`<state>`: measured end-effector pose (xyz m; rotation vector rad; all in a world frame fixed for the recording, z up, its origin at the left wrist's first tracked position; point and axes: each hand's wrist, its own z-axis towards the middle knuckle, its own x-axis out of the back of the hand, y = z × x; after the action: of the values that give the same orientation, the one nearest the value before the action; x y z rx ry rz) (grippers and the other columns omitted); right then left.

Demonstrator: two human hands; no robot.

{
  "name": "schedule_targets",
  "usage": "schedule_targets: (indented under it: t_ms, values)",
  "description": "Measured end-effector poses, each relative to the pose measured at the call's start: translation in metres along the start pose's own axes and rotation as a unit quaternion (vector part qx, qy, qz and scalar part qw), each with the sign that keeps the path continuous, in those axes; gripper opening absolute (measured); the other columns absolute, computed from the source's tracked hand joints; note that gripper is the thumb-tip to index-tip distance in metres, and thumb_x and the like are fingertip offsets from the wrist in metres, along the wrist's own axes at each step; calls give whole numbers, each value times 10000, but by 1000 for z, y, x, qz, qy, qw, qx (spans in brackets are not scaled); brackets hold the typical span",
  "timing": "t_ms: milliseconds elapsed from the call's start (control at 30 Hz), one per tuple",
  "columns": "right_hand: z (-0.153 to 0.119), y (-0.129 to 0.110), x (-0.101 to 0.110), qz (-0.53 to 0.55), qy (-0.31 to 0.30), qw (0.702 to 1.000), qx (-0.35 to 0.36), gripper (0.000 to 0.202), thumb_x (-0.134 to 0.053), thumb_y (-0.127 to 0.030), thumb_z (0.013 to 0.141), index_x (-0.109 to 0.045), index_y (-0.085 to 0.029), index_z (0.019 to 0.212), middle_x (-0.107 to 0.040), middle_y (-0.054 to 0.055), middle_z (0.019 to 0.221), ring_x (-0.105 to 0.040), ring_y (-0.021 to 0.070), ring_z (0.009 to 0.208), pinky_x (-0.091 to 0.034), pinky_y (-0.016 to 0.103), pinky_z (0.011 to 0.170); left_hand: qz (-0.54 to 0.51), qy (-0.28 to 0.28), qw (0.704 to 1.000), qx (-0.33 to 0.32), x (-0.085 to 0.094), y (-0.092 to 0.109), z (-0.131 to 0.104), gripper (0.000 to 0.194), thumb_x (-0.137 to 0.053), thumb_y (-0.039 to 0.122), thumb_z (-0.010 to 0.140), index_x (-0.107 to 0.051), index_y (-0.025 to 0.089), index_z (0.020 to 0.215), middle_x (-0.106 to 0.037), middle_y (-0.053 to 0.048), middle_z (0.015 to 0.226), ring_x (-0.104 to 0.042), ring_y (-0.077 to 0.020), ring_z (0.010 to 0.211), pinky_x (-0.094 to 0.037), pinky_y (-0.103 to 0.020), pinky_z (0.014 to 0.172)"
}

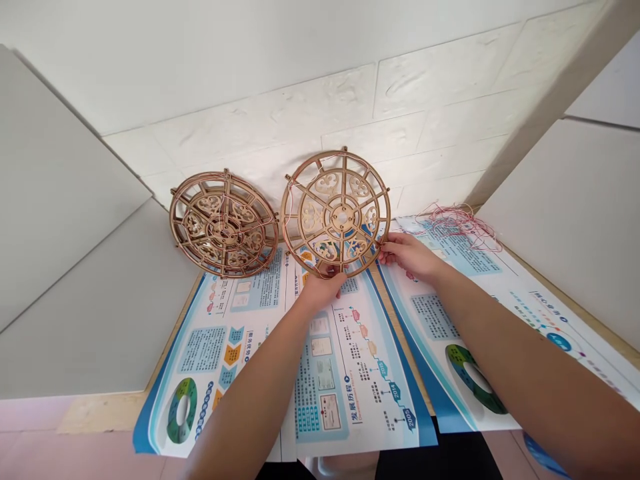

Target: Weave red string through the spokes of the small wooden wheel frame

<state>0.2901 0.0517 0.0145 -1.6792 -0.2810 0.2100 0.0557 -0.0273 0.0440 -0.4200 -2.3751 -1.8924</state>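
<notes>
Nearest, bottom edge: dark clothing [435, 453] right of centre, pink floor [100, 460] at lower left. Above that, a wooden table [393, 313], bare strip showing between the left printed sheets [260, 333] and the right printed sheet [430, 313].

Centre of frame: left hand [325, 291] closed on the bottom rim of a round wooden wheel [337, 225], thumb toward the camera. Right hand [407, 253] narrow, thumb and fingers pinching the same wheel at its lower right rim; whether a wire is caught there too is too small to make out. Wheel upright, slightly tipped back, scrolled cut-outs between spokes, thin wire across its upper left.

Left of centre: second wheel [224, 232], similar, darker, tilted, just beside the first. Right of centre, on the right sheet's far end: loose tangle of pink-red wire [460, 223]. Farthest, top: white brick-pattern wall [400, 87].
</notes>
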Motion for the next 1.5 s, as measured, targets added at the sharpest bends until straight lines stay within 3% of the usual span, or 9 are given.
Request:
schedule_targets:
  t_ms: [533,833,1100,1200,1333,1500]
  values:
    - [-3,-5,-2,-8,7,1000,-6,49,-629,-202,789,-632,-168,824,-657,56,747,-591,157,659,-481,246,597,11,9,1000,21,-1,10,-5,163,-561,91,810,-607,188,933,-533,51,602,-500,-104,500,-427,-227,532]
    - [-3,-3,-2,-22,20,999,-13,107,-672,-244,802,-637,-165,865,-665,71,761,-594,167,670,-472,239,562,-22,-9,999,-31,-2,-6,5,155,-544,69,796,-597,174,898,-532,46,637,-475,-88,451,-415,-228,472]
    - [-3,-4,-1,-13,6,1000,-16,119,-690,-266,773,-645,-177,838,-661,67,743,-586,169,671,-479,245,581,-32,-13,999,-39,-2,-11,7,168,-569,86,788,-607,181,922,-561,32,719,-479,-80,455,-422,-231,462]
    - [-2,-5,0,22,-15,1000,-12,112,-688,-263,762,-663,-182,835,-656,46,734,-588,157,671,-496,246,622,-23,-20,999,-34,-1,-9,6,116,-584,108,791,-603,188,873,-547,37,673,-486,-89,467,-418,-235,483]
    - [-3,-8,0,89,-20,996,13,200,-728,-251,733,-709,-187,922,-714,56,947,-654,172,845,-539,273,792,-22,-4,999,-25,1,-8,7,81,-648,157,782,-576,189,802,-553,37,638,-524,-101,484,-432,-240,520]
    - [-5,-10,5,141,-12,990,21,262,-807,-267,693,-711,-186,923,-728,71,1000,-676,221,995,-526,359,959,-183,52,981,-25,-3,-7,13,208,-755,148,709,-569,165,798,-629,-26,817,-619,-143,662,-561,-310,665]
